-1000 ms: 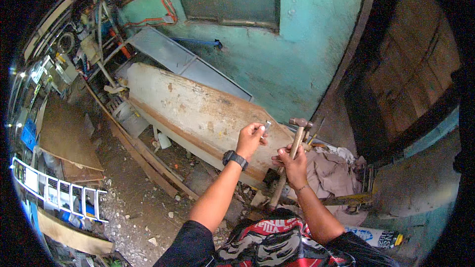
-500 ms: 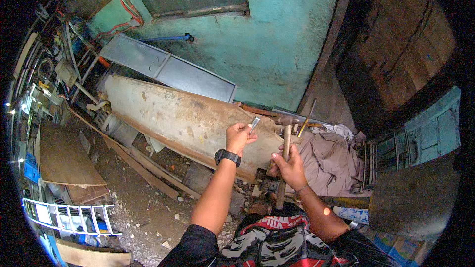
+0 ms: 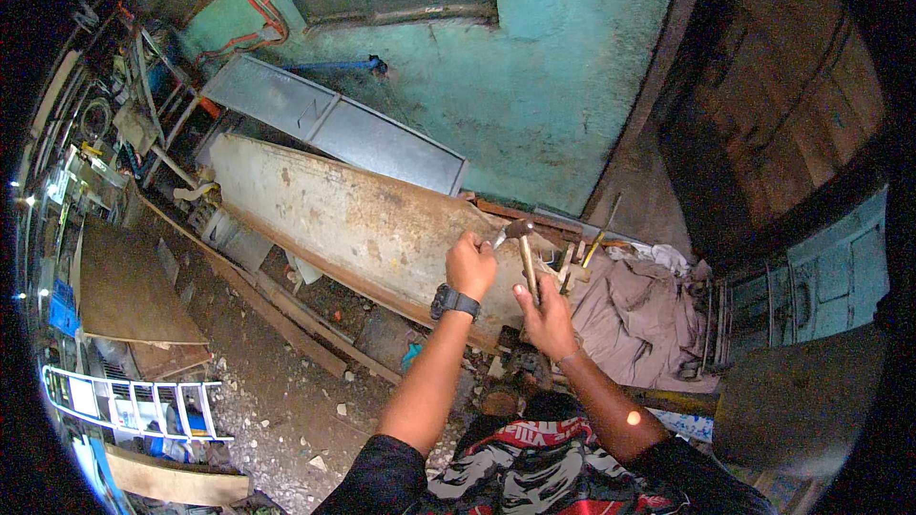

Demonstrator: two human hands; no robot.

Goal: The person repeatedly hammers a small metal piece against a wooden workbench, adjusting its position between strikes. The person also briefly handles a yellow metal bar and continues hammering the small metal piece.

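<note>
Some pale lettering [image 3: 540, 431] marked our black-and-red shirt [image 3: 534, 477]; our left hand [image 3: 471, 267] pinched a small silvery metal piece [image 3: 500, 238], our right hand [image 3: 550, 320] curled fingers around a dark-headed, wooden-handled hammer [image 3: 530, 265].

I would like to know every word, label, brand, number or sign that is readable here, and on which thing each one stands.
Shirt: pale lettering on a red patch, partly folded; I do not copy it out.
White-and-blue package, lower right: any marks are too blurred to read.
Black watch: any marks are too small to read.
Hammer and metal piece: no lettering to be seen.
</note>
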